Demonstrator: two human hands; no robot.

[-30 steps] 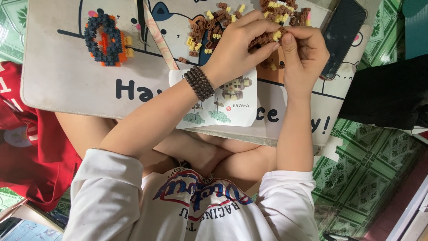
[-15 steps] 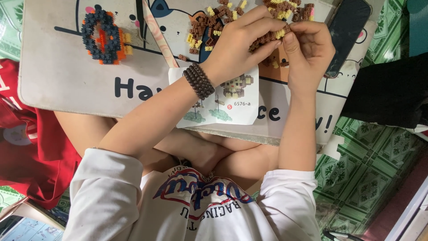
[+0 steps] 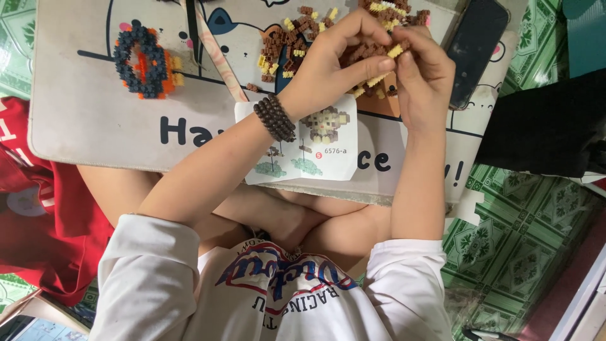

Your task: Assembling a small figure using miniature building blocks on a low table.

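Observation:
Both hands meet over the far side of a white lap desk (image 3: 95, 120). My left hand (image 3: 334, 66), with a dark bead bracelet on its wrist, and my right hand (image 3: 424, 79) together pinch a small brown and yellow brick build (image 3: 379, 52). The fingers hide most of it. A loose pile of tiny brown and yellow bricks (image 3: 287, 44) lies just left of the hands. A printed instruction sheet (image 3: 315, 145) lies under my left wrist.
A finished ring-shaped build of dark blue and orange bricks (image 3: 142, 60) sits at the desk's left. A black phone (image 3: 476, 50) lies at its right end. A thin pale stick (image 3: 218, 57) crosses the desk. Red cloth (image 3: 38, 208) lies left; green patterned floor (image 3: 524, 233) and a black object (image 3: 549, 120) lie right.
The hands stay together on the small build, with the fingers shifting slightly. The view has drifted a little; nothing on the desk has moved.

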